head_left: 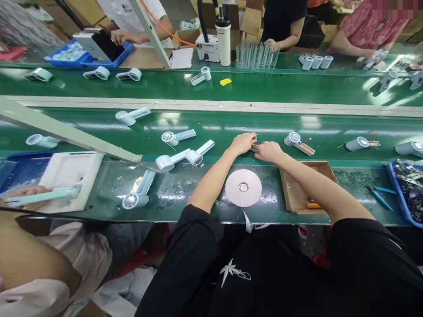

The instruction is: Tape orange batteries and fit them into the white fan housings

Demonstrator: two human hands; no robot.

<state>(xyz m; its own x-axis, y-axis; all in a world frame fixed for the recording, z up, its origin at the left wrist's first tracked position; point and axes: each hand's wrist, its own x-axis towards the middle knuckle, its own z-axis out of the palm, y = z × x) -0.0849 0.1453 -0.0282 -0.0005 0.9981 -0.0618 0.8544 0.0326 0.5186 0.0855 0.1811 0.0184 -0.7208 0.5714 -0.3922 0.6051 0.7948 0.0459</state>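
My left hand (243,143) and my right hand (269,151) meet on the green conveyor belt (231,127), fingers curled together around a small part (254,149) that is mostly hidden between them. A round white tape roll (243,188) lies flat just below my hands on the near ledge. An open white handheld fan half with an orange battery (299,143) lies to the right of my right hand. Two white fan bodies (185,157) rest to the left of my left hand.
A cardboard box (297,193) sits at right, blue-handled pliers (380,194) and a blue bin of parts (408,189) beyond it. More fan bodies dot the belt. A neighbour at left holds a fan over a white tray (71,176). Several people work across the line.
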